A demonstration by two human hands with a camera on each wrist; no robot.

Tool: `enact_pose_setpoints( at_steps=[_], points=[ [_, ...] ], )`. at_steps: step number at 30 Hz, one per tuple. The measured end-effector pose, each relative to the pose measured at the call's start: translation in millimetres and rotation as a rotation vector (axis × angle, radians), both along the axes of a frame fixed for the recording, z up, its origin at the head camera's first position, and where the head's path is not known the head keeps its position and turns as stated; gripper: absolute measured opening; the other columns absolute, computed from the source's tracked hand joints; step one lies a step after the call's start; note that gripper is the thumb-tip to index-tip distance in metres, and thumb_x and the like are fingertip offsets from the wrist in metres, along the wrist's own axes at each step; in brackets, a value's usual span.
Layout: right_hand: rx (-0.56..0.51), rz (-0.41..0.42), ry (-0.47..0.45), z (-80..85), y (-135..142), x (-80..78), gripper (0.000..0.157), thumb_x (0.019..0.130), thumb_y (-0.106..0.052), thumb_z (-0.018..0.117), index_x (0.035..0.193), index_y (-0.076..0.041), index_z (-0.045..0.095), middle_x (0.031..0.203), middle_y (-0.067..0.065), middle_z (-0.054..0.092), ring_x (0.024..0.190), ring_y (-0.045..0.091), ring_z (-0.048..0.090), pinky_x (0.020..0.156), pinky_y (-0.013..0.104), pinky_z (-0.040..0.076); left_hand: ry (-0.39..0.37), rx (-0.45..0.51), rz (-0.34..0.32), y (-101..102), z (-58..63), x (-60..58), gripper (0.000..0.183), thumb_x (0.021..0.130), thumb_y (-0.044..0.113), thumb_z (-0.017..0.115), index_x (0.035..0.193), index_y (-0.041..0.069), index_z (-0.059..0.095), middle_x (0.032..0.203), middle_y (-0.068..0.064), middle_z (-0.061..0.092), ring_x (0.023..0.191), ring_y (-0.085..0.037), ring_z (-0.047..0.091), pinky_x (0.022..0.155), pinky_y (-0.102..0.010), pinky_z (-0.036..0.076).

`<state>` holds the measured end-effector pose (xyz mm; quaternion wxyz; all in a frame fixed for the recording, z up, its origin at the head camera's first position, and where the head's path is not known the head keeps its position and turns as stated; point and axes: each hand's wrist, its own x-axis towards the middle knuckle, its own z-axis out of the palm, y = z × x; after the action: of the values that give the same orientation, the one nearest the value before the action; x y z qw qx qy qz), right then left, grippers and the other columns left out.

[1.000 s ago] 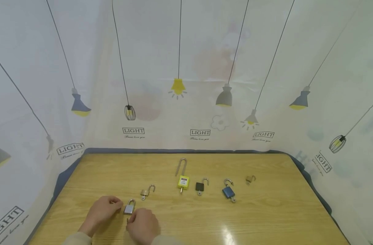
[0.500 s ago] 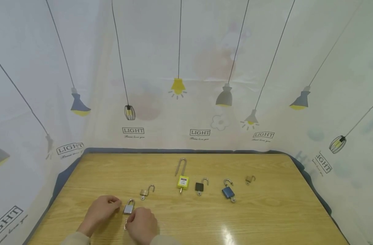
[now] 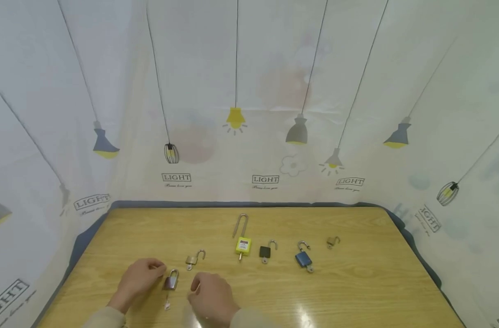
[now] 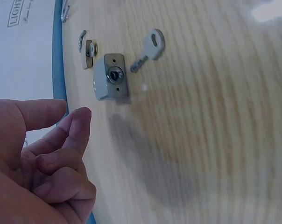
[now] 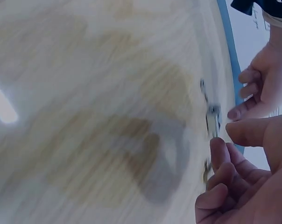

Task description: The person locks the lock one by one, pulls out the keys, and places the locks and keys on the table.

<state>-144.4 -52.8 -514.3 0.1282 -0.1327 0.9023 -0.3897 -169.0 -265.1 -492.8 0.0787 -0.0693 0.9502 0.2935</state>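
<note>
The silver lock [image 3: 170,283] lies between the left hand [image 3: 140,279] and right hand [image 3: 212,296] — nearer the left. Both hold nothing, fingers loosely bent.

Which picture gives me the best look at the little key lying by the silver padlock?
The left wrist view: the key shows large and whole, bow and blade distinct, apart from the silver padlock. The head view shows it tiny; the right wrist view, only a small blur.

Muted, even light covers the tabletop [image 3: 356,291], with 2 glare patches toward its near edge in the head view. Soft shadows spread in both wrist views. Blur smears the right wrist view; the left (where an edge bows) shows the padlock [image 4: 102,80] more crisply.
</note>
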Motion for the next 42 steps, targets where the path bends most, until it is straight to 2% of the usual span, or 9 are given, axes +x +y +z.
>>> enact_pose_setpoints(
  at_steps=[5, 10, 15, 20, 24, 28, 31, 36, 42],
  points=[
    [0.041, 0.011, 0.052, 2.8, 38, -5.7, 0.007, 0.082, -0.022, 0.071, 0.082, -0.018, 0.065, 0.073, -0.008, 0.063, 0.066, 0.007, 0.055, 0.060, 0.028, 0.044, 0.002, -0.005, -0.021, 14, 4.3, -5.3, 0.026, 0.093, 0.028, 0.059, 0.107, 0.008, 0.070, 0.109, -0.011, 0.071, 0.098, -0.027, 0.064, 0.084, -0.052, 0.049],
    [0.075, -0.016, 0.038, 2.0, 74, -11.4, 0.007, 0.084, -0.025, 0.069, 0.081, -0.019, 0.066, 0.073, -0.007, 0.064, 0.064, 0.007, 0.055, 0.057, 0.028, 0.044, -0.016, 0.014, -0.031, 30, 5.4, -15.3, 0.024, 0.093, 0.027, 0.060, 0.106, 0.009, 0.070, 0.103, -0.006, 0.071, 0.087, -0.020, 0.063, 0.072, -0.040, 0.051],
    [0.120, -0.054, 0.051, 6.0, 106, -15.3, 0.007, 0.085, -0.026, 0.068, 0.081, -0.020, 0.066, 0.072, -0.008, 0.062, 0.064, 0.006, 0.053, 0.056, 0.027, 0.043, -0.009, 0.038, -0.041, 44, 3.1, -20.7, 0.025, 0.091, 0.026, 0.064, 0.107, 0.007, 0.069, 0.102, -0.008, 0.071, 0.085, -0.019, 0.064, 0.069, -0.039, 0.052],
    [0.152, -0.090, 0.027, 12.7, 135, -17.9, 0.007, 0.085, -0.025, 0.069, 0.083, -0.020, 0.066, 0.075, -0.006, 0.063, 0.068, 0.009, 0.054, 0.057, 0.029, 0.044, 0.018, -0.050, -0.052, 53, 0.3, -24.3, 0.033, 0.089, 0.029, 0.065, 0.110, 0.004, 0.068, 0.104, -0.014, 0.072, 0.083, -0.023, 0.067, 0.065, -0.039, 0.053],
    [0.165, -0.114, 0.052, 13.7, 156, -18.7, 0.007, 0.085, -0.025, 0.068, 0.083, -0.020, 0.065, 0.077, -0.005, 0.064, 0.068, 0.008, 0.055, 0.056, 0.029, 0.043, -0.013, -0.128, -0.022, 62, 4.9, -26.1, 0.042, 0.088, 0.034, 0.065, 0.114, 0.001, 0.065, 0.111, -0.018, 0.070, 0.085, -0.026, 0.066, 0.063, -0.038, 0.051],
    [0.149, -0.139, 0.085, 13.5, 173, -18.1, 0.008, 0.085, -0.025, 0.069, 0.083, -0.018, 0.065, 0.078, -0.004, 0.065, 0.069, 0.009, 0.057, 0.057, 0.029, 0.044, -0.037, -0.179, -0.007, 70, 5.3, -29.3, 0.045, 0.086, 0.035, 0.067, 0.114, -0.001, 0.065, 0.109, -0.019, 0.070, 0.081, -0.025, 0.065, 0.060, -0.037, 0.050],
    [0.120, -0.154, 0.082, 13.0, 180, -17.8, 0.009, 0.085, -0.024, 0.069, 0.084, -0.016, 0.066, 0.079, -0.003, 0.066, 0.070, 0.009, 0.058, 0.059, 0.030, 0.045, -0.041, -0.186, -0.001, 74, 4.1, -29.6, 0.040, 0.085, 0.033, 0.067, 0.107, 0.001, 0.067, 0.096, -0.014, 0.071, 0.071, -0.021, 0.060, 0.054, -0.033, 0.046],
    [0.087, -0.180, 0.058, 11.0, 188, -17.9, 0.010, 0.087, -0.025, 0.069, 0.087, -0.015, 0.066, 0.082, -0.002, 0.067, 0.074, 0.011, 0.059, 0.063, 0.031, 0.048, -0.050, -0.218, 0.012, 76, 2.6, -29.7, 0.023, 0.085, 0.028, 0.064, 0.082, 0.005, 0.064, 0.069, -0.005, 0.060, 0.059, -0.018, 0.050, 0.049, -0.029, 0.037],
    [0.068, -0.191, 0.060, 10.9, 198, -15.5, 0.012, 0.087, -0.024, 0.069, 0.089, -0.013, 0.067, 0.082, 0.000, 0.068, 0.074, 0.011, 0.060, 0.062, 0.030, 0.048, -0.067, -0.240, 0.025, 78, 0.1, -32.2, 0.029, 0.085, 0.030, 0.065, 0.066, 0.009, 0.059, 0.059, -0.002, 0.053, 0.055, -0.015, 0.044, 0.049, -0.028, 0.034]
  ],
)
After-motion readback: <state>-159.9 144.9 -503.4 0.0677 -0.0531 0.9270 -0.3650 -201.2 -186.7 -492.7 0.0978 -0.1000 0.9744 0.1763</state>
